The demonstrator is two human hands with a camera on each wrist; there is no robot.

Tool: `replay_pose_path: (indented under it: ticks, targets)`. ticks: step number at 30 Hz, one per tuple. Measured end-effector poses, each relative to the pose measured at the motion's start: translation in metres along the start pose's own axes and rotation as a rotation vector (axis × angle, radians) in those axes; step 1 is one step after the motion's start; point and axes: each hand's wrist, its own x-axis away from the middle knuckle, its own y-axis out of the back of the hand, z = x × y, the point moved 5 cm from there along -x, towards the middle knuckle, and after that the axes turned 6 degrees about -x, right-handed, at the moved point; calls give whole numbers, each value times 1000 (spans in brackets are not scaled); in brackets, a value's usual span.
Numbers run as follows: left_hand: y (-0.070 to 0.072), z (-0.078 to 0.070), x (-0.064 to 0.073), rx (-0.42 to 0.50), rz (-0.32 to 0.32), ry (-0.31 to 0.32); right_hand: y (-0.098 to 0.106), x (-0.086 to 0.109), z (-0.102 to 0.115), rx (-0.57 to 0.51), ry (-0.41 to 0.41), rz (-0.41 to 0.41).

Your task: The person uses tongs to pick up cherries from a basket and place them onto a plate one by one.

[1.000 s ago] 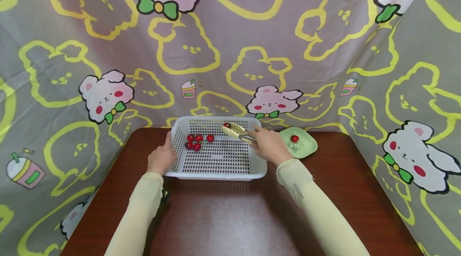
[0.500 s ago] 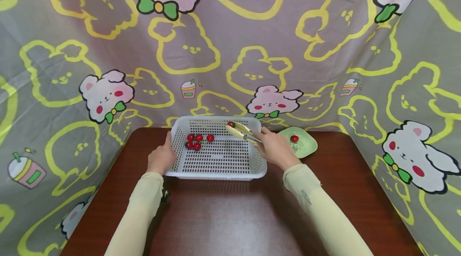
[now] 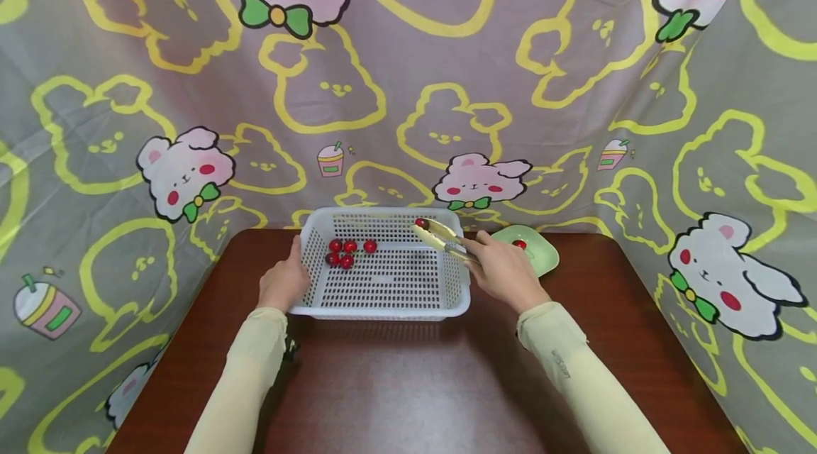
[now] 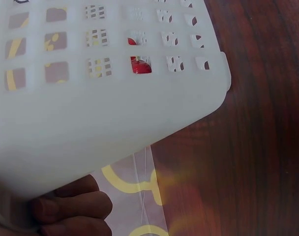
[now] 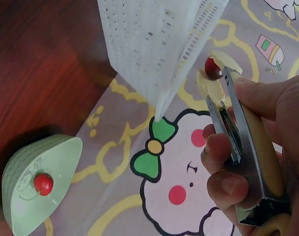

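My left hand [image 3: 284,280] grips the left rim of a white perforated plastic basket [image 3: 383,313], fingers curled under the edge in the left wrist view. Several red cherries [image 3: 349,246] lie together in the basket's left part. With my right hand [image 3: 507,273] I hold metal tongs with pale yellow tips [image 5: 253,142]. A dark red cherry [image 5: 213,68] is pinched between the tips, above the right back part of the basket. To the right, a light green plate [image 3: 544,255] bears one cherry [image 5: 43,184], partly hidden by my right hand in the head view.
The basket stands near the back of a dark reddish-brown table [image 3: 383,397]. Behind it and at both sides hangs a grey curtain [image 3: 376,71] with cartoon bear and rabbit prints. A small dark object [image 3: 291,349] shows beside my left sleeve.
My right hand has moved right and slightly toward me, carrying the tongs and the pinched cherry along from near the basket's middle. My left hand stays on the rim.
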Motion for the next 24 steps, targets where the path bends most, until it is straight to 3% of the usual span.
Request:
replay_pose_path:
  ticks: [24]
  targets:
    - [4, -5, 5, -10, -20, -4, 19, 25, -26, 5, -25, -55]
